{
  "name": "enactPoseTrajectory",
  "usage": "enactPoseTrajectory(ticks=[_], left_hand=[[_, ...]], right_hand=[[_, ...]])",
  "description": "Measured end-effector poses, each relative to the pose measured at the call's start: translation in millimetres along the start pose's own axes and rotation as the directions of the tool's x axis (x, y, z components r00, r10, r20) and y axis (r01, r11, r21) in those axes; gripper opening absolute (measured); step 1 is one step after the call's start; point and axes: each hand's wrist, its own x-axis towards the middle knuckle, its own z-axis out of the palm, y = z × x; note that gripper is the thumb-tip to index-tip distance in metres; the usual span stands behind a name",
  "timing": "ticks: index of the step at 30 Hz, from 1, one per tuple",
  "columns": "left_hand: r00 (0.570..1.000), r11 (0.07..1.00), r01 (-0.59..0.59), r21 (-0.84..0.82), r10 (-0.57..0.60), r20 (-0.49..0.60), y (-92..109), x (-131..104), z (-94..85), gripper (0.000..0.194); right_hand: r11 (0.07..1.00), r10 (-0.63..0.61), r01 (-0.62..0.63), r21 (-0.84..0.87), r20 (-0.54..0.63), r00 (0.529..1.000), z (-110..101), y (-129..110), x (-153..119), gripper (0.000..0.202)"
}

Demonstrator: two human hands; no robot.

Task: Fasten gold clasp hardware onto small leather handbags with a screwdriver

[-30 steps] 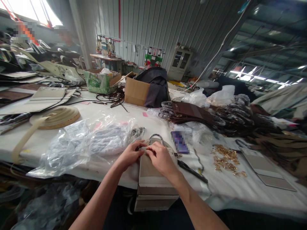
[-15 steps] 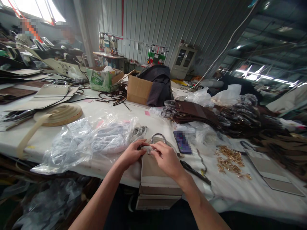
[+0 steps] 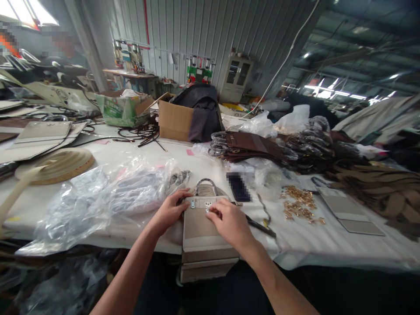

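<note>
A beige bag panel (image 3: pixel 198 229) lies face up at the front of the worktop (image 3: pixel 297 247), its lower end reaching past the near edge towards the person's lap. A curved handle (image 3: pixel 206 180) stands beyond its top. The left hand (image 3: pixel 173 208) is half curled at the upper left edge, thumb beside a metal plate (image 3: pixel 193 204) – whether it grips or only steadies, I cannot tell. The right hand (image 3: pixel 231 218) has thumb and forefinger drawn together, apparently pinching a small metal piece (image 3: pixel 208 210) just below the metal fittings (image 3: pixel 208 204) at the middle of the top band.

The panel looks light and fairly stiff, best taken by its side edges, with a palm under the overhanging end so it doesn't tip. The handle, shiny as if wrapped in film, would probably be slippery. The small metal piece seems hard and easy to drop; a fingertip pinch suits it.

To the right lie a phone (image 3: pixel 239 187), a dark tool (image 3: pixel 260 225) and a scatter of gold-coloured hardware (image 3: pixel 300 202); to the left, a clear plastic bag (image 3: pixel 139 190) – crinkled and bulging
</note>
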Motion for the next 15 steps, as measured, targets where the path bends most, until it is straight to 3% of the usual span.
enactPoseTrajectory(ticks=[6,9,12,15], left_hand=[[0.998,0.994,0.053,-0.091,-0.055,-0.02,3.9,-1.5,0.6,0.043],[0.994,0.993,0.083,-0.089,-0.088,-0.064,6.6,2.0,6.6,0.045],[0.993,0.999,0.052,-0.001,-0.051,-0.106,12.4,7.0,14.4,0.045],[0.993,0.992,-0.007,0.122,0.021,-0.115,21.1,11.7,21.1,0.044]], right_hand=[[0.996,-0.086,0.083,0.039,0.076,0.993,-3.4,-0.8,2.1,0.019],[0.994,-0.108,0.107,0.017,0.053,0.993,-9.1,2.3,2.3,0.02],[0.997,-0.039,0.039,-0.062,-0.002,0.999,-6.8,-2.7,0.5,0.024],[0.981,0.053,-0.059,-0.186,-0.037,0.998,1.8,-15.1,-2.0,0.014]])
